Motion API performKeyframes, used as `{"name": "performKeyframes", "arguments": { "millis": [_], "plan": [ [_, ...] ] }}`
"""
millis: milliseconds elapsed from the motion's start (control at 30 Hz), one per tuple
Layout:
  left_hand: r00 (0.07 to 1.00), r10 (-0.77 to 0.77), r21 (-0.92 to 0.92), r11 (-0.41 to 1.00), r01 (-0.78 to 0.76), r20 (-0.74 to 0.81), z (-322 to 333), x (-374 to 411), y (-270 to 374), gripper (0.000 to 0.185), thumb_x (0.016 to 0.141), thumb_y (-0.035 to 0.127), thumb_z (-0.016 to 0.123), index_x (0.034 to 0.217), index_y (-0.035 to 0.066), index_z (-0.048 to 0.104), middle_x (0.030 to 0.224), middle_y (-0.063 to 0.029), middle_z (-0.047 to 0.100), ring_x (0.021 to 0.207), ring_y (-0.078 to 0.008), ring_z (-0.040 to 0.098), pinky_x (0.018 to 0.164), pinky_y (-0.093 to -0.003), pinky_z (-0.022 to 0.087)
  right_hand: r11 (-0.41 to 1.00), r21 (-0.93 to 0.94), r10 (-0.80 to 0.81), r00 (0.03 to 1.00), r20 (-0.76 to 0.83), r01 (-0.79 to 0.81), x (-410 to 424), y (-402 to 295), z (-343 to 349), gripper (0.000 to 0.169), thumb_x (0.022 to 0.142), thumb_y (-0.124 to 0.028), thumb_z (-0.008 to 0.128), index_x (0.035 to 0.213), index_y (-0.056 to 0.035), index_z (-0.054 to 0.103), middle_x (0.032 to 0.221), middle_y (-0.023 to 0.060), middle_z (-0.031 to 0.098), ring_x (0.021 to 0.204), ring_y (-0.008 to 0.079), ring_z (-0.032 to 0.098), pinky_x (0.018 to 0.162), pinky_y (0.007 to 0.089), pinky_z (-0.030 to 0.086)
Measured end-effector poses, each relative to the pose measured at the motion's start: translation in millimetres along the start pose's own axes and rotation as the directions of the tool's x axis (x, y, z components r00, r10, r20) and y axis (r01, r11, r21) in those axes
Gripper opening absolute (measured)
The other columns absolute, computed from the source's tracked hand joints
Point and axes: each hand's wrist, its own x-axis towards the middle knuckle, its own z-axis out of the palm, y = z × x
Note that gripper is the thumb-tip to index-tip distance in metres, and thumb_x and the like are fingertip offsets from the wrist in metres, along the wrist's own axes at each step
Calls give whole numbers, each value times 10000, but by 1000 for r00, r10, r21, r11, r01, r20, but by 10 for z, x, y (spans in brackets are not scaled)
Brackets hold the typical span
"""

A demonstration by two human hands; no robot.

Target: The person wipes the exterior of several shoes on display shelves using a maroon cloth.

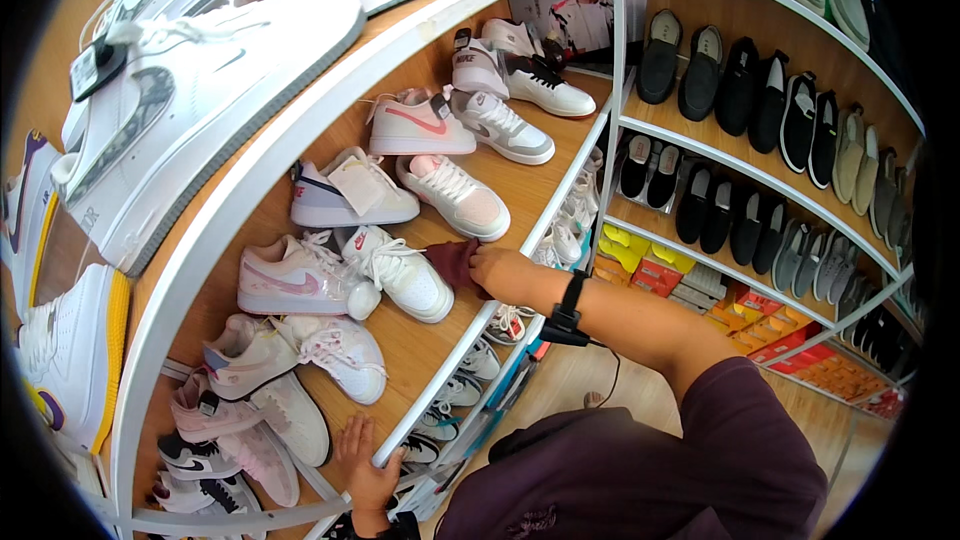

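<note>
My right hand (496, 273) grips a dark maroon cloth (456, 264) on the wooden shelf (517, 214). The cloth lies close beside the toe of a white sneaker with a red swoosh mark (405, 274); whether they touch I cannot tell. Just beyond it is a white and pale pink sneaker (459, 197). My left hand (365, 457) rests at the shelf's white front edge, fingers on the wood and thumb apart, holding nothing. A beige sneaker (292, 412) and a white one with patterned laces (345, 360) stand near that hand.
More sneakers stand on an upper shelf (247, 97) at the left. Below the front edge are further shoes (457, 394). Along the right, a rack holds dark slip-on shoes (739, 90), with orange shoe boxes (772, 330) underneath. A cable (616, 375) hangs from my right wrist strap.
</note>
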Motion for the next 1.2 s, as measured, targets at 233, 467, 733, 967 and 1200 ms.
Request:
{"name": "performKeyframes", "arguments": {
  "millis": [233,467,733,967,1200],
  "plan": [
    [976,-107,-412,911,21,-187,194,376,774,311,853,57,730,1150,-34,720,1293,-230,678,1197,-380,635,1047,-439,478,962,263,-31,987,-157,72,-664,269,-207,110,700,-7,691,790,-13,629,913,140,639,976,354,623,858,425,539],
    [967,119,-436,875,-210,-227,498,1248,1668,179,900,10,679,1062,-18,750,1159,-207,733,1043,-352,691,925,-422,534,947,289,202,961,-187,-142,-865,998,-200,235,681,66,643,904,-1,673,995,169,669,1016,398,641,923,447,539],
    [912,-112,-305,952,-14,-394,1175,1631,1565,137,956,71,638,994,-33,721,999,-192,706,935,-385,653,849,-461,519,952,64,305,946,-111,-300,-719,1374,-322,186,793,-115,647,931,-37,744,1053,127,701,1065,323,646,961,395,526],
    [880,-101,-68,995,78,-463,1291,1700,1589,101,938,79,643,918,-1,701,913,-166,660,880,-377,608,791,-478,488,944,24,331,942,-53,-330,-277,1670,-97,344,900,-168,544,1149,-40,743,1256,114,679,1219,291,580,1052,393,474],
    [884,-24,146,984,104,-466,1314,1741,1701,83,904,80,668,870,11,699,910,-163,663,877,-377,603,768,-476,483,918,48,391,918,66,-394,220,1773,35,404,993,-179,479,1315,-58,690,1474,121,570,1390,299,477,1187,399,360]
  ]
}}
